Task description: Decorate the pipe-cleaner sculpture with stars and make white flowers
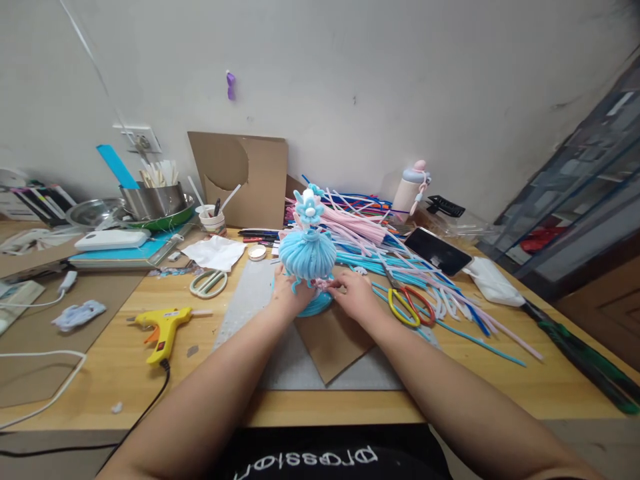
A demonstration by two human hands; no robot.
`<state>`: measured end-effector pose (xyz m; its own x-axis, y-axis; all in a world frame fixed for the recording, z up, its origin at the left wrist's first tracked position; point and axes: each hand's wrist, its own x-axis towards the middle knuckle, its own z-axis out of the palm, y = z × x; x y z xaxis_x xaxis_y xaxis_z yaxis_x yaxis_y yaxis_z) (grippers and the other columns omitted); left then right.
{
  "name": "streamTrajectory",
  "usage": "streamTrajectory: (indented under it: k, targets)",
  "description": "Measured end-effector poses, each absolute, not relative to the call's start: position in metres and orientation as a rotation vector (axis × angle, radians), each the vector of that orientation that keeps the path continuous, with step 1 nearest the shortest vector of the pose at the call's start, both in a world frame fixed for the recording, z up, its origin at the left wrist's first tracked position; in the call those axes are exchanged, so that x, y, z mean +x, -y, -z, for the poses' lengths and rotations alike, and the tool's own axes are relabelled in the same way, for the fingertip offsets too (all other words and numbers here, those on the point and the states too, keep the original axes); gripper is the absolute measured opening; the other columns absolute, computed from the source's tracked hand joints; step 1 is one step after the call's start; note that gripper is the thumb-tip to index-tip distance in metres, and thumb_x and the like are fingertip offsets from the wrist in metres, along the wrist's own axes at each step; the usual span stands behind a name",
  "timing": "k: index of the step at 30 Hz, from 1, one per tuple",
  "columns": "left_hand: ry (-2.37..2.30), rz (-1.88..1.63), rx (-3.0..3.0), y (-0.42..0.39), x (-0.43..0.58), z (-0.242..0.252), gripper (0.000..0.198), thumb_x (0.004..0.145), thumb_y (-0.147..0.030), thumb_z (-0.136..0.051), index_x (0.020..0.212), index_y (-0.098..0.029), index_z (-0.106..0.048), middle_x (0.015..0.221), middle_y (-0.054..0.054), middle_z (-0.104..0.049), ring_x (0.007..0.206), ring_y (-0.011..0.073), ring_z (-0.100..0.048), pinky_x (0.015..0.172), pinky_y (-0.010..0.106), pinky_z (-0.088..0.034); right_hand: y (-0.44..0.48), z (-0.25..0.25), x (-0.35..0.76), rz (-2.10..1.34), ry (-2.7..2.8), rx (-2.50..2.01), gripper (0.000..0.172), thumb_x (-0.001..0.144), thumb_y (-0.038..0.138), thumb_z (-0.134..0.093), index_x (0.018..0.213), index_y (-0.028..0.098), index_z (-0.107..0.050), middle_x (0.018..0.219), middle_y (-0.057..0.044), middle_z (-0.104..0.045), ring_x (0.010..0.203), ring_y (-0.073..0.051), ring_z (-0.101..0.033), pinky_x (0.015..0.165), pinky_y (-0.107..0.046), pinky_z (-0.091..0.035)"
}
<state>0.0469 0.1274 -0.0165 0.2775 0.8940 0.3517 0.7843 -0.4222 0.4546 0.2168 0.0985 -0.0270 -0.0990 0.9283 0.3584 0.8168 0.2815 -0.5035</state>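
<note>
A light blue pipe-cleaner figure (307,252) with a flower-like top stands on a blue round base, on a piece of brown cardboard (333,343) over a grey mat. My left hand (287,290) grips the figure's lower left side, fingers curled around it. My right hand (354,293) rests at the base on the right, its fingertips pinched on a small pink piece at the figure's lower edge. Both forearms reach in from the near edge of the table.
A yellow glue gun (163,325) lies at the left with its cord. White scissors (209,283) lie left of the mat, red-and-yellow scissors (410,305) to the right. A heap of pink and blue pipe cleaners (370,240), a phone (437,250) and a bottle (410,190) stand behind.
</note>
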Motion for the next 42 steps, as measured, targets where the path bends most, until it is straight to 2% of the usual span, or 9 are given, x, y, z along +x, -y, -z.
streamTrajectory:
  k: [3, 9, 14, 16, 19, 25, 30, 37, 42]
  targets:
    - [-1.612, -0.798, 2.411, -0.125, 0.048, 0.012, 0.012, 0.074, -0.032, -0.062, 0.079, -0.024, -0.069, 0.088, 0.007, -0.07, 0.11, 0.0319, -0.054, 0.103, 0.051, -0.027, -0.098, 0.026, 0.214, -0.246, 1.944, -1.562, 0.005, 0.076, 0.026, -0.068, 0.075, 0.022, -0.071, 0.086, -0.005, -0.069, 0.09, -0.022, -0.059, 0.077, -0.034, -0.036]
    - [-1.718, -0.788, 2.403, -0.118, 0.047, 0.006, 0.016, 0.072, -0.037, -0.064, 0.08, -0.025, -0.07, 0.094, 0.008, -0.07, 0.106, 0.0345, -0.055, 0.096, 0.051, -0.034, -0.102, 0.016, 0.229, -0.221, 1.9, -1.634, 0.01, 0.079, 0.026, -0.062, 0.077, 0.022, -0.071, 0.082, -0.003, -0.07, 0.079, -0.019, -0.062, 0.072, -0.031, -0.041]
    - [-1.794, -0.866, 2.325, -0.115, 0.026, 0.0, 0.019, 0.075, -0.031, -0.061, 0.091, -0.024, -0.068, 0.1, 0.008, -0.068, 0.107, 0.0311, -0.055, 0.093, 0.045, -0.039, -0.122, -0.001, 0.288, -0.053, 1.761, -1.845, 0.035, 0.083, 0.012, -0.045, 0.111, 0.018, -0.064, 0.105, -0.011, -0.067, 0.091, -0.023, -0.061, 0.079, -0.035, -0.042]
    - [-1.835, -0.887, 2.275, -0.115, 0.012, -0.004, 0.019, 0.074, -0.03, -0.062, 0.09, -0.022, -0.068, 0.102, 0.009, -0.066, 0.108, 0.0325, -0.054, 0.093, 0.047, -0.039, -0.133, -0.002, 0.305, -0.042, 1.782, -1.931, 0.033, 0.078, 0.01, -0.05, 0.104, 0.018, -0.068, 0.099, -0.012, -0.068, 0.089, -0.026, -0.061, 0.076, -0.036, -0.042]
    - [-1.862, -0.901, 2.187, -0.115, -0.009, -0.004, 0.018, 0.074, -0.032, -0.061, 0.088, -0.024, -0.068, 0.102, 0.007, -0.066, 0.104, 0.0299, -0.056, 0.091, 0.044, -0.042, -0.149, 0.004, 0.311, -0.121, 1.966, -1.95, 0.025, 0.071, 0.009, -0.059, 0.088, 0.022, -0.073, 0.086, -0.007, -0.071, 0.079, -0.022, -0.063, 0.07, -0.03, -0.043]
    - [-1.866, -0.891, 2.034, -0.117, -0.038, 0.003, 0.028, 0.075, -0.039, -0.058, 0.094, -0.022, -0.07, 0.099, 0.006, -0.068, 0.095, 0.0256, -0.06, 0.085, 0.04, -0.046, -0.164, 0.013, 0.301, -0.153, 2.314, -1.802, 0.035, 0.07, 0.013, -0.065, 0.102, 0.026, -0.069, 0.101, -0.006, -0.066, 0.088, -0.023, -0.061, 0.07, -0.027, -0.041]
    - [-1.882, -0.912, 1.958, -0.117, -0.041, 0.002, 0.031, 0.077, -0.038, -0.055, 0.098, -0.021, -0.069, 0.102, 0.006, -0.068, 0.095, 0.0252, -0.059, 0.086, 0.04, -0.045, -0.163, 0.01, 0.303, -0.128, 2.455, -1.711, 0.025, 0.077, 0.015, -0.059, 0.097, 0.025, -0.069, 0.101, -0.007, -0.062, 0.085, -0.021, -0.06, 0.071, -0.028, -0.04]
    - [-1.846, -0.928, 1.955, -0.109, -0.034, 0.001, 0.029, 0.076, -0.037, -0.057, 0.098, -0.021, -0.069, 0.101, 0.007, -0.067, 0.091, 0.0248, -0.059, 0.082, 0.039, -0.046, -0.158, 0.015, 0.296, -0.131, 2.371, -1.705, 0.016, 0.072, 0.01, -0.058, 0.081, 0.017, -0.069, 0.092, -0.011, -0.065, 0.083, -0.023, -0.06, 0.07, -0.029, -0.039]
    - [-1.813, -0.929, 1.969, -0.105, -0.029, 0.001, 0.025, 0.076, -0.031, -0.058, 0.096, -0.021, -0.07, 0.101, 0.007, -0.067, 0.094, 0.0249, -0.058, 0.084, 0.038, -0.045, -0.155, -0.004, 0.302, -0.213, 2.068, -1.689, 0.016, 0.078, 0.019, -0.052, 0.081, 0.014, -0.068, 0.089, -0.011, -0.068, 0.089, -0.024, -0.06, 0.076, -0.031, -0.042]
